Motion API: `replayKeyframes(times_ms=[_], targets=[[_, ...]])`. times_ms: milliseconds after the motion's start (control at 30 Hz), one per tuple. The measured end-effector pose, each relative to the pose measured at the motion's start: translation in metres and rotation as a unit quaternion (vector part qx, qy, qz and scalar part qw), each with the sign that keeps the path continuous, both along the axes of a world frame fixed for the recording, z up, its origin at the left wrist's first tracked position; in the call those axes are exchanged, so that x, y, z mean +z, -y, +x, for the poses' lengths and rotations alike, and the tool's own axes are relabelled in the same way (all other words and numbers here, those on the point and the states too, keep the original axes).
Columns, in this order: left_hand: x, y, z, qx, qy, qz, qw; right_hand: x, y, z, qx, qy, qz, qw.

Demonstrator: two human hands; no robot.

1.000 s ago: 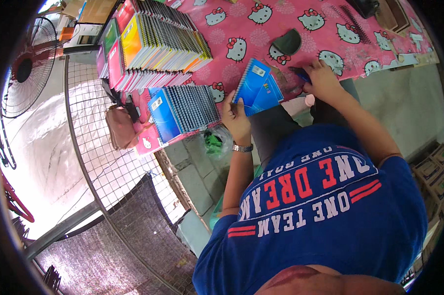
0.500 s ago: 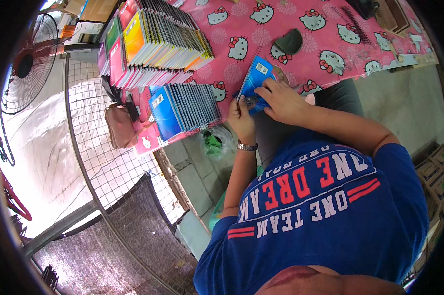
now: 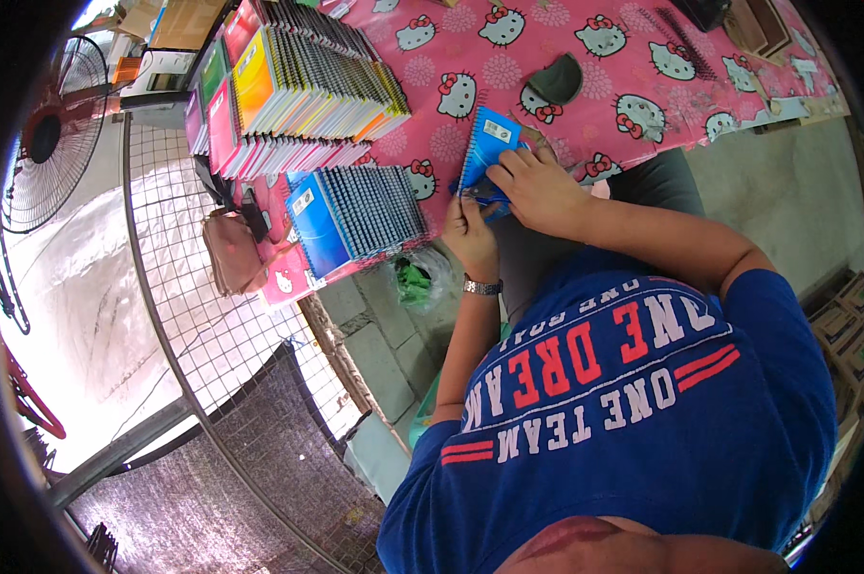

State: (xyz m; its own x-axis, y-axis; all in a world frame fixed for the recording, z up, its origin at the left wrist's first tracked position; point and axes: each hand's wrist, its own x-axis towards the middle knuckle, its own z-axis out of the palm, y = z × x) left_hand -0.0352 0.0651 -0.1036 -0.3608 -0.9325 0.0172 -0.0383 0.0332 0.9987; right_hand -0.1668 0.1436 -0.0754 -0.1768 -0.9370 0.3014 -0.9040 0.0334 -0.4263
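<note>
A blue spiral notebook (image 3: 490, 143) lies tilted at the table's near edge, its wire coil along the left side. My left hand (image 3: 468, 230) is closed, thumb and fingertips pinching the lower end of the coiled edge. My right hand (image 3: 542, 194) lies over the notebook's lower right part with curled fingers. Between the two hands shows a small dark tool (image 3: 486, 192), pliers-like in look, at the coil's lower end; my right fingers seem to be round it, though they cover most of it.
A row of blue spiral notebooks (image 3: 360, 218) stands left of my hands. Behind it rise tall stacks of yellow and pink notebooks (image 3: 307, 91). A dark green rounded piece (image 3: 557, 80) and loose black coils (image 3: 678, 43) lie on the pink patterned tablecloth (image 3: 613, 86). A brown bag (image 3: 231, 251) hangs at the left.
The notebook has turned a little more upright, its top swinging slightly left. My hands stay at its lower end, the right one shifted slightly left. The whole view has moved a little.
</note>
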Motion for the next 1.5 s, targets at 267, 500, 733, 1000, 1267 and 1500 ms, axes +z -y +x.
replayKeyframes(times_ms=[267,500,733,1000,1267,1500], targets=[[0.008,-0.007,-0.003,0.005,-0.019,-0.020,1.000,0.002,0.000,-0.001,0.012,0.022,0.011,1.000],[0.031,-0.018,-0.010,-0.012,-0.011,-0.038,0.999,0.004,-0.009,-0.002,-0.020,0.026,-0.015,0.999],[0.055,-0.034,-0.014,-0.019,-0.001,-0.053,0.998,0.022,-0.021,-0.005,-0.010,0.048,-0.045,0.998],[0.048,-0.038,-0.015,-0.066,0.023,-0.127,0.989,0.028,-0.029,-0.029,0.037,0.060,0.013,0.997],[0.043,-0.032,-0.044,-0.027,0.043,-0.099,0.994,-0.042,-0.057,-0.152,-0.332,-0.047,-0.028,0.942],[0.045,-0.063,-0.043,-0.079,0.227,-0.305,0.921,0.033,-0.026,-0.073,-0.160,0.409,0.073,0.896]])
